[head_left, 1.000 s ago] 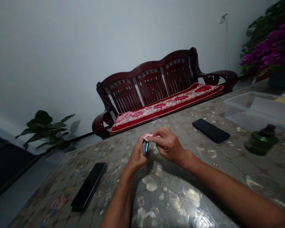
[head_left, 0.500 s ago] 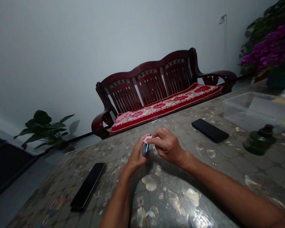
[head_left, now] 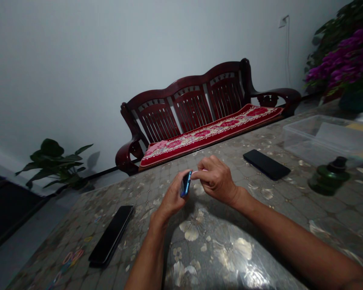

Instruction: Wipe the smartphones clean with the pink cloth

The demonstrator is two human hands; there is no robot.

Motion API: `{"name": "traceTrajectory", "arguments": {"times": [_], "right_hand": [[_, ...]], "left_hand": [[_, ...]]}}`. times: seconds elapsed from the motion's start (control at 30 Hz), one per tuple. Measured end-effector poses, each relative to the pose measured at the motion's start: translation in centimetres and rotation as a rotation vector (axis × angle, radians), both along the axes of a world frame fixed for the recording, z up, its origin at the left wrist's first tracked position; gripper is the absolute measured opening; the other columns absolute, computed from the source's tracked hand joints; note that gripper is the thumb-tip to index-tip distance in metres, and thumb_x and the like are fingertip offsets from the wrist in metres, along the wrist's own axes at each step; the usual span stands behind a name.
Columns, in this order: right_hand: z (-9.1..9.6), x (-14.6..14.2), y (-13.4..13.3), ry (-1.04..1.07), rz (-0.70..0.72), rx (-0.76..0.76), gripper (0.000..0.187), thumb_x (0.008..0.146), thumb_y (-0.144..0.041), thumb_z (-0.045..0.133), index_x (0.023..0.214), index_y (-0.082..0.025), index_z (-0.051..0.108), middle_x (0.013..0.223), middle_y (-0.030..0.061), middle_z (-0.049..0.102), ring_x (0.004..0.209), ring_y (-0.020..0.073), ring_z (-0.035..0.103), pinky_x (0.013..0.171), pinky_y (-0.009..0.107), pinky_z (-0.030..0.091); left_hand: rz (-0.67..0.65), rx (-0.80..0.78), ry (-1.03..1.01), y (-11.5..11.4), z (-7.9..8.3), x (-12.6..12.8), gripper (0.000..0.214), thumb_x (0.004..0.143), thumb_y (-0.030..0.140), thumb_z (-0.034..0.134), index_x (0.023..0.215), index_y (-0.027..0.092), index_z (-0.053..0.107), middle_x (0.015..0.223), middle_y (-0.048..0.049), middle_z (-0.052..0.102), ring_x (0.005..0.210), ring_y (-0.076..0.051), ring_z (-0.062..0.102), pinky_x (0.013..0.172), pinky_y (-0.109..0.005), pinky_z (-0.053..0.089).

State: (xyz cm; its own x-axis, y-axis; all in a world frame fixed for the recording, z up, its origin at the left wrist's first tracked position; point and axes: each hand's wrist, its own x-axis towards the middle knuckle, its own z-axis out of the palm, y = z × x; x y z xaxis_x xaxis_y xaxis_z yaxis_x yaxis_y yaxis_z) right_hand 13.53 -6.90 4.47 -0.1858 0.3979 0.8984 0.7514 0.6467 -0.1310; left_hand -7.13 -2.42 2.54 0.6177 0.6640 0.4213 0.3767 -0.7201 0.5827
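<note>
A smartphone (head_left: 186, 184) with a shiny blue edge stands tilted above the table, its narrow side toward me. My left hand (head_left: 172, 195) is closed around it from the left. Just to the right is my right hand (head_left: 216, 179), fingers curled and index finger pointing at the phone's edge. A little of a pale pink cloth (head_left: 196, 172) shows at those fingers; most of it is hidden by the hand. Whether the cloth touches the phone I cannot tell.
Dark phones lie on the table at left (head_left: 110, 237) and right (head_left: 266, 164). Colourful rubber bands (head_left: 72, 257) are at the left. A green bottle (head_left: 328, 179) and clear plastic box (head_left: 308, 139) stand right. Beyond is a wooden bench (head_left: 193, 106).
My right hand has drawn slightly right with the pink cloth, which lay over the phone's top before. The phone has turned, showing more of its blue edge.
</note>
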Motion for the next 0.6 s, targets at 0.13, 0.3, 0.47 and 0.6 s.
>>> {"name": "traceTrajectory", "arguments": {"times": [0.13,0.3,0.47,0.6], "right_hand": [[0.03,-0.19,-0.13,-0.03,0.018,0.002,0.025,0.085,-0.005,0.058,0.082,-0.025,0.074,0.082,0.0032,0.056,0.079,0.0189,0.043,0.07,0.032,0.033],[-0.12,-0.41,-0.1,-0.045,0.044,0.018,0.024,0.086,-0.005,0.057,0.08,-0.023,0.073,0.083,0.0037,0.057,0.079,0.0192,0.044,0.07,0.032,0.033],[-0.49,-0.39,0.13,-0.013,0.064,0.01,0.025,0.084,-0.003,0.057,0.082,-0.023,0.072,0.083,0.0035,0.057,0.08,0.0191,0.045,0.071,0.032,0.035],[-0.62,-0.49,0.15,-0.032,0.084,0.029,0.023,0.083,-0.004,0.058,0.081,-0.022,0.071,0.083,0.0038,0.057,0.079,0.0191,0.045,0.071,0.032,0.035]], "left_hand": [[-0.011,0.019,0.017,0.05,-0.11,-0.07,0.071,0.071,0.003,0.055,0.139,0.02,0.047,0.136,-0.0101,0.06,0.127,-0.028,0.056,0.111,-0.044,0.043],[-0.006,0.026,0.033,0.13,-0.1,-0.19,0.073,0.069,0.003,0.054,0.14,0.02,0.047,0.135,-0.0099,0.059,0.126,-0.027,0.057,0.111,-0.044,0.043],[0.009,0.026,0.045,0.07,-0.12,-0.33,0.071,0.072,0.002,0.054,0.14,0.02,0.047,0.136,-0.0105,0.059,0.128,-0.028,0.055,0.111,-0.044,0.043],[0.016,0.03,0.046,0.04,-0.11,-0.35,0.069,0.073,0.003,0.054,0.14,0.021,0.047,0.137,-0.0105,0.059,0.125,-0.027,0.057,0.11,-0.043,0.044]]}}
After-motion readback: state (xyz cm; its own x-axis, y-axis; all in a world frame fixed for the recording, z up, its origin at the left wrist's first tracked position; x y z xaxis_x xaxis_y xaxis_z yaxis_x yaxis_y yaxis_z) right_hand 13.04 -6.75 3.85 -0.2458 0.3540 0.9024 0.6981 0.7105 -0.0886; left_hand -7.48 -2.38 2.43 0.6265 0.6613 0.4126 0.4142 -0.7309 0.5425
